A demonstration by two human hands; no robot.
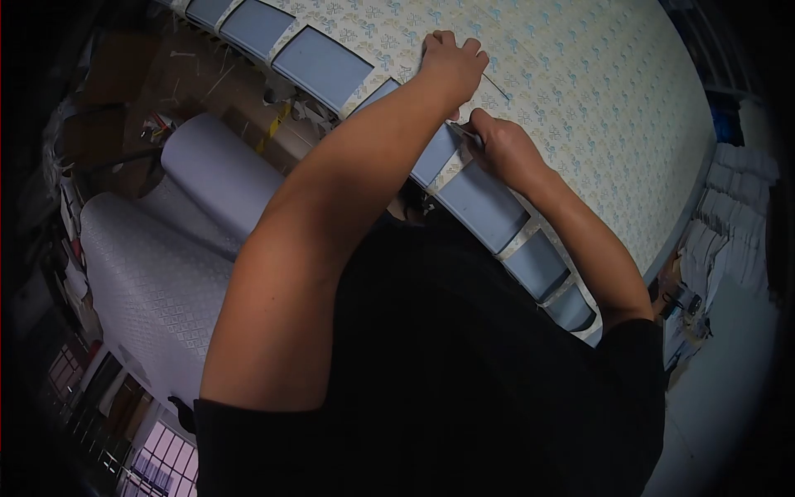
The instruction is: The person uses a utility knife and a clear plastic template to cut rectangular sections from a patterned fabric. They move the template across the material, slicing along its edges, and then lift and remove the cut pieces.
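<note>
My left hand (455, 66) rests on a large patterned sheet (580, 91), pale cream with small blue and tan motifs. Its fingers are bent and spread apart, with the tips against the sheet. A thin dark line (497, 87) runs out from beneath this hand. Just below and to the right, my right hand (505, 149) is closed around a small grey tool (467, 132), mostly hidden by the fingers, whose end points at the sheet's near edge. Grey-blue rectangular openings (323, 66), separated by narrow patterned strips (447, 172), line that edge.
Beside my left arm lie a grey-lilac roll (215, 166) and embossed sheet material (157, 273). White stacks (729, 207) stand beyond the sheet's right edge. Scraps litter the brown floor (215, 79) at upper left. A barred window (166, 455) shows at lower left.
</note>
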